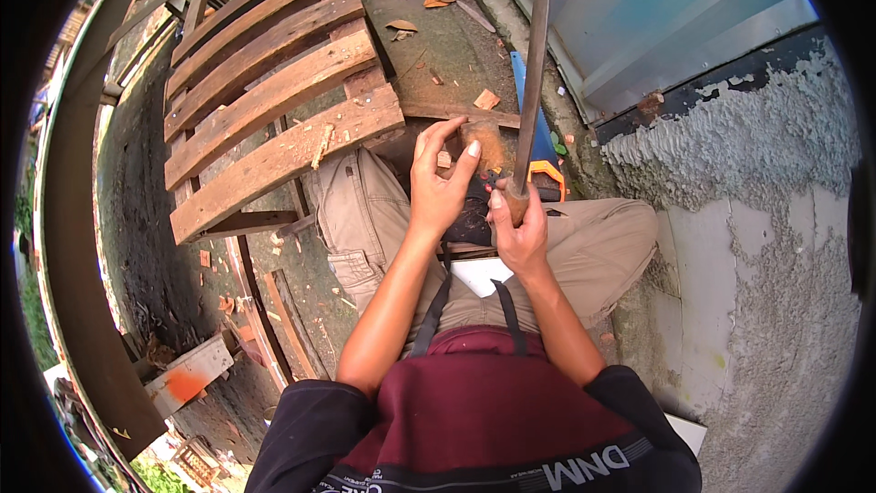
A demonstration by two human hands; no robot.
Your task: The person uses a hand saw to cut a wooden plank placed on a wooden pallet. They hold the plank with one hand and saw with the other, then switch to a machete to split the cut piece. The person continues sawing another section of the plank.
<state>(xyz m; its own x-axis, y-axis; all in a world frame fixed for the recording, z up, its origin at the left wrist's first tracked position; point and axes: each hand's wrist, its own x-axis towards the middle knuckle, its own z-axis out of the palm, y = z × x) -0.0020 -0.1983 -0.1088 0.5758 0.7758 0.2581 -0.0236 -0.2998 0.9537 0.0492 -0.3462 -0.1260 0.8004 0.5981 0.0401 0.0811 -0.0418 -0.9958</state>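
Knife [537,73] is near-upright in R hand [524,236], fingers wrapped round its handle [517,207]; L hand [438,190] has fingers part-open by wood bit [444,160], grip unclear; chips [324,142] on slatted frame [274,112] suggest some cutting's prob. done, amt. left unclear.

From my end, I make out large pale block letters [589,468] on the black band [474,482] of the wearer's maroon-and-black shirt [497,402], plus smaller pale lettering [365,479] farther left, partly cut off by my view's lower edge.
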